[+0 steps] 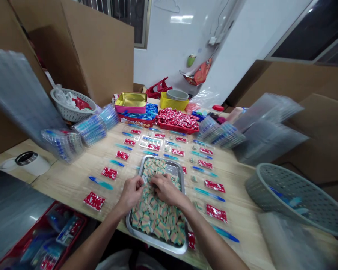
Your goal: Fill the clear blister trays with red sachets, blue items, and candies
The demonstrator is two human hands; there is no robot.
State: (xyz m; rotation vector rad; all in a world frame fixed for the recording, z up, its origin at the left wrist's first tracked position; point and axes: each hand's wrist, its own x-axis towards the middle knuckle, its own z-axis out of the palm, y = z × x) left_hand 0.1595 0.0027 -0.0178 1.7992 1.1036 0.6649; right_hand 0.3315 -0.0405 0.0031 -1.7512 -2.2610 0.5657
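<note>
A metal tray (183,250) full of small striped blocks (157,221), pale orange and teal, sits at the table's near edge. Over the tray's left side is my left hand (132,190), its thumb and fingers pinched together; whatever they hold is hidden. My right hand (166,188) reaches into the pile, fingers curled down among the blocks, with the fingertips out of sight. Around the tray lie rows of clear plastic cases, holding blue-teal pen-like pieces (210,194) and red patterned packets (94,201). Some cases on the right also contain striped blocks.
At the back are a red tray of red packets (178,120), a pink tin (131,107) and a yellow basket (173,102). Stacked clear cases (91,129) stand left. A grey basket (295,198) is at right, a white cup (33,163) at left.
</note>
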